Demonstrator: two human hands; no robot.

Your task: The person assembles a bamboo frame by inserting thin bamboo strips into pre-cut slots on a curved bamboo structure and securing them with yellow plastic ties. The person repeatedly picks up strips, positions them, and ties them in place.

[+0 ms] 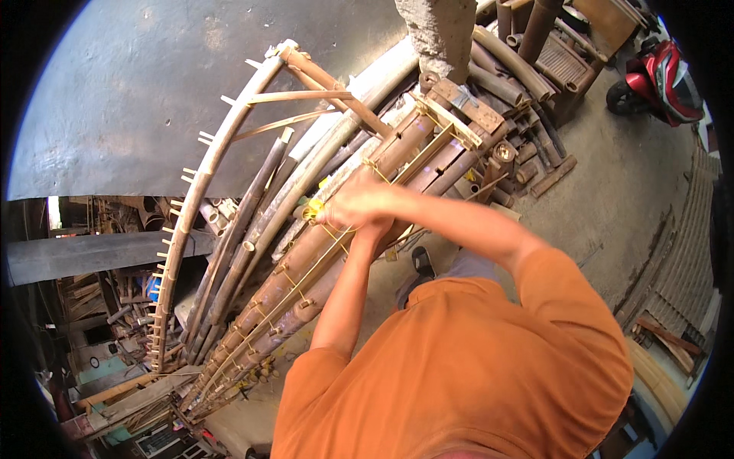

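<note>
Both hands meet over the long poles [405, 143]. The right hand [354, 200] overlaps the left hand [373, 229]. The right hand's fingers look curled beside a yellow piece [313, 209] at the poles' left edge; whether they pinch it, I cannot tell. The left hand's fingers are hidden. Left of the poles is a pegged arch [200, 182]; well right of them, a red scooter [664, 84].

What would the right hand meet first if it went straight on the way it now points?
Most likely the small yellow object at the end of the right hand, perhaps already touched; beyond it in the picture lies a long pole, though depth is unclear.
</note>
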